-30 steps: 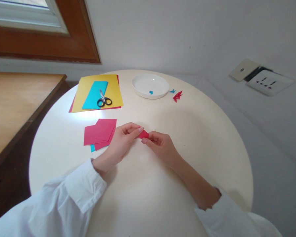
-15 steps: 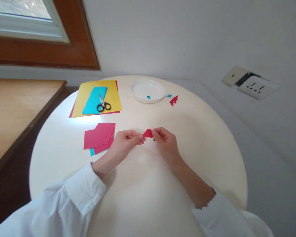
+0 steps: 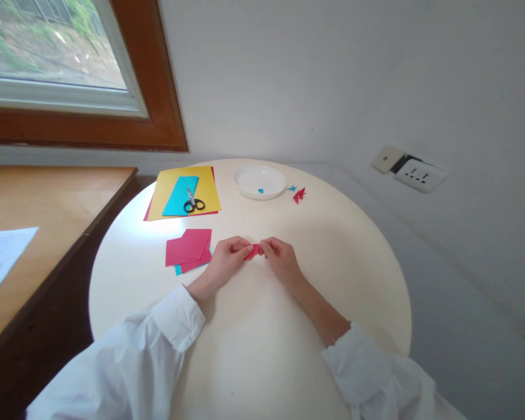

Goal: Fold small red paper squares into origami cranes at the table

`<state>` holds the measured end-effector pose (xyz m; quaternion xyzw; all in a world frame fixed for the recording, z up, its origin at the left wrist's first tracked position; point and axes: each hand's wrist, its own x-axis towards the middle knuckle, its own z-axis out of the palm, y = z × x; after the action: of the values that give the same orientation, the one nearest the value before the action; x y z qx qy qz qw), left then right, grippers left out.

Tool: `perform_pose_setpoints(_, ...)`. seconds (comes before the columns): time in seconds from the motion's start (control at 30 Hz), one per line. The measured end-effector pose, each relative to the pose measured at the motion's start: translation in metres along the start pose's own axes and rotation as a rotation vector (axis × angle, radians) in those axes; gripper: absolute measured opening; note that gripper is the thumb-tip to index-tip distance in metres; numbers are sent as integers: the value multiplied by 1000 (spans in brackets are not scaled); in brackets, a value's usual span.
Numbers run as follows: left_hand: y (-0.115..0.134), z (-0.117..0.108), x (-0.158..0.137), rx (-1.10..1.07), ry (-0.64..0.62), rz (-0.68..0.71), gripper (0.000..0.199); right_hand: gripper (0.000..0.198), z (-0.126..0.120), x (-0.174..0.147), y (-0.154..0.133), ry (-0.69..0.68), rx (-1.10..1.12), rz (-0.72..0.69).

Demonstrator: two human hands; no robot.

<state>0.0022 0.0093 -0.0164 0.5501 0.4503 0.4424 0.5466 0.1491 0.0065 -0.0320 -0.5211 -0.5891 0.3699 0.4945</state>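
Hands (image 3: 230, 261) drawn closer together than before, small red paper (image 3: 254, 251) between them, pinched from left and right

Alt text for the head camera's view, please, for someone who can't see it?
A person's left hand and right hand hold a small red paper piece over a round pale table. Farther back are scissors on stacked coloured paper, and a white dish.

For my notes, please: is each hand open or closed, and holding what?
Left hand: closed, pinching the small red paper.
Right hand: closed, pinching the same paper's other end.
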Motion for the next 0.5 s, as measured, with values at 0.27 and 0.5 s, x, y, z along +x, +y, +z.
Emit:
perform_pose_setpoints(0.27,-2,2,-13,-249,127,-29,24,28,-3,3,12,202,116,25)
perform_pose_setpoints(0.5,-3,3,-32,-387,143,-63,36,29,1,-17,11,261,118,3)
